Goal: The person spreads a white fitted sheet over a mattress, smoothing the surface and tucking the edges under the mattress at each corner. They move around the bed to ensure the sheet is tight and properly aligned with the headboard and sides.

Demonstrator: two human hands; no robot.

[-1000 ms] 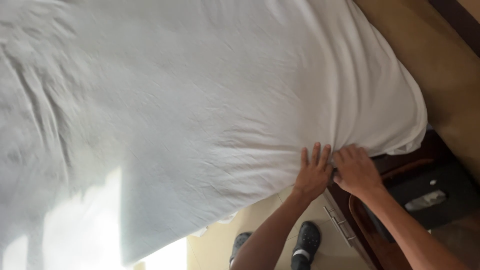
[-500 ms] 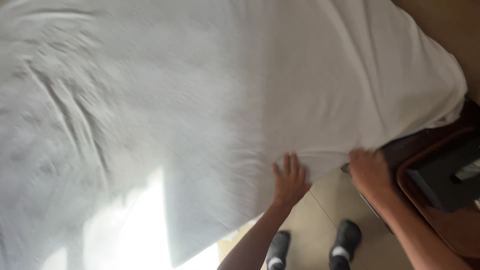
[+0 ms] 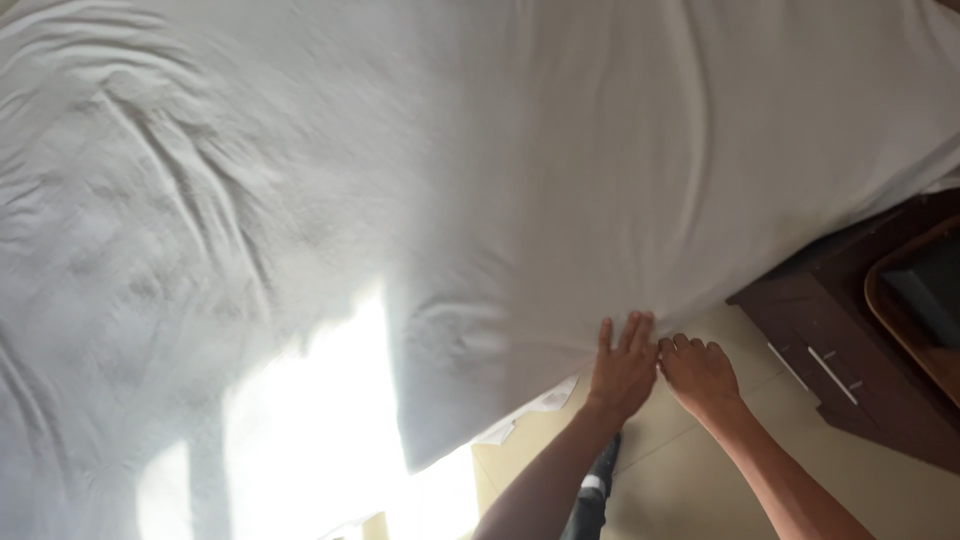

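A white bed sheet [image 3: 480, 170] covers a mattress and fills most of the head view, wrinkled on the left. My left hand [image 3: 622, 366] lies flat with fingers spread against the sheet's lower edge at the side of the mattress. Right beside it, my right hand [image 3: 698, 372] has its fingers curled at the same edge, pushing into or under the sheet. Whether the fingers pinch the fabric is hidden. The two hands touch each other.
A dark wooden nightstand [image 3: 835, 320] stands at the right, beside the bed. A brown tray [image 3: 915, 310] holding a dark object sits at the far right edge. Beige floor tiles [image 3: 680, 480] lie below. Bright sunlight [image 3: 310, 440] falls across the sheet's lower left.
Both hands have shifted left along the sheet's edge, away from the nightstand. They spread apart half a second ago and are together again now.
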